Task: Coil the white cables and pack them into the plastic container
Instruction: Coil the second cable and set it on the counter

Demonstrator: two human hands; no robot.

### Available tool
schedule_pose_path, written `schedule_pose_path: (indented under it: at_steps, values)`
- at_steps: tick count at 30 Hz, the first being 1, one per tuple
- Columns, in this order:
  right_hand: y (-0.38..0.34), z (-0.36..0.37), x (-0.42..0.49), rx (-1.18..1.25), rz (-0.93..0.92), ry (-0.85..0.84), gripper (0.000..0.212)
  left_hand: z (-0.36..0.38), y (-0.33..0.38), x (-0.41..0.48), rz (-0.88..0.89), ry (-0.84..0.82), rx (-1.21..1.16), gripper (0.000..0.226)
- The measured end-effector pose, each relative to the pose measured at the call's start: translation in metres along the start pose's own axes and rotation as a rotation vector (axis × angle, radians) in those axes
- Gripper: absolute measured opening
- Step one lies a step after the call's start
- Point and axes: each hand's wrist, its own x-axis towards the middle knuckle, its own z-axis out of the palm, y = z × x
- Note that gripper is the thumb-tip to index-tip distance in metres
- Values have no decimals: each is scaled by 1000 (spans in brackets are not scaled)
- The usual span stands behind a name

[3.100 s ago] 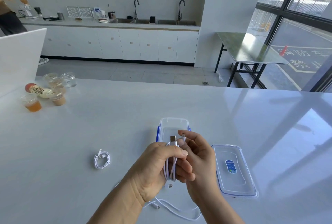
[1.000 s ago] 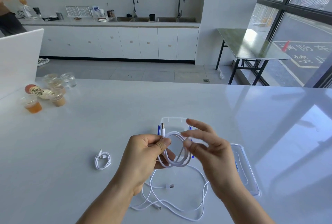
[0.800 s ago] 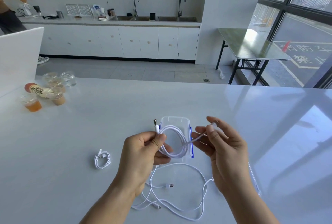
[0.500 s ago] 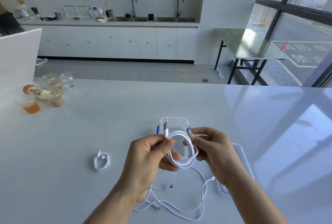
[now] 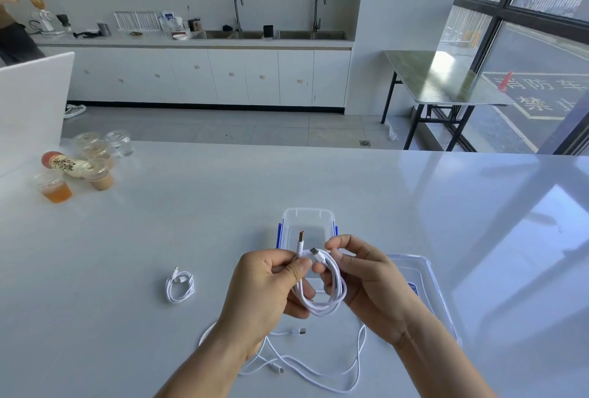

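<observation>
There are at least three white cables: one held coil (image 5: 322, 298), one coiled cable (image 5: 180, 286) lying left, and one loose tangle (image 5: 318, 372) that could be more than one. One plastic container (image 5: 308, 215), one lid (image 5: 430, 295). Five lidded cups (image 5: 55, 189), one bottle (image 5: 63, 163), two faucets (image 5: 237, 11) (image 5: 318, 11), one folding table (image 5: 446, 85).

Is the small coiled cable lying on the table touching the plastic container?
Apart. The head view shows the coiled cable lying left of the plastic container, with bare table between them.

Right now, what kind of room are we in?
Probably an office pantry or break room: a long counter with two sinks, white cabinets below, and a folding table by big windows facing a street.
</observation>
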Motion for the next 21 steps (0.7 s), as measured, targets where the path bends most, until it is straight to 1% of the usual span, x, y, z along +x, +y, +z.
schedule_pose_path:
  at_steps: [1,3,5,6,8,9,11,13,16,17,19,21]
  values:
    - [2,1,-1,2,-24,16,12,0,-1,1,7,12,28,20]
    - [4,3,-4,-34,-80,-16,23,-2,-3,3,18,37,61,20]
    - [5,4,-6,-180,-172,-63,33,-3,-4,5,38,45,98,20]
    - [5,7,-7,-298,-227,-52,32,-3,-5,5,50,46,125,20]
    - [8,13,-4,-495,-336,63,19,-3,-6,7,60,50,164,21]
    - [10,15,-2,-545,-380,125,18,-3,-7,7,55,52,167,22]
    - [14,19,-1,-597,-463,209,28,-3,-8,8,41,55,166,23]
    - [15,21,0,-571,-531,268,30,-2,-9,8,31,68,149,23]
    - [13,24,0,-440,-555,344,12,-2,-10,6,13,74,85,22]
    - [12,25,1,-373,-525,364,4,-3,-11,6,12,75,73,22]
    - [11,27,2,-255,-430,391,11,-2,-12,6,19,80,53,21]
    - [11,27,5,-283,-352,404,14,-1,-13,5,9,87,8,20]
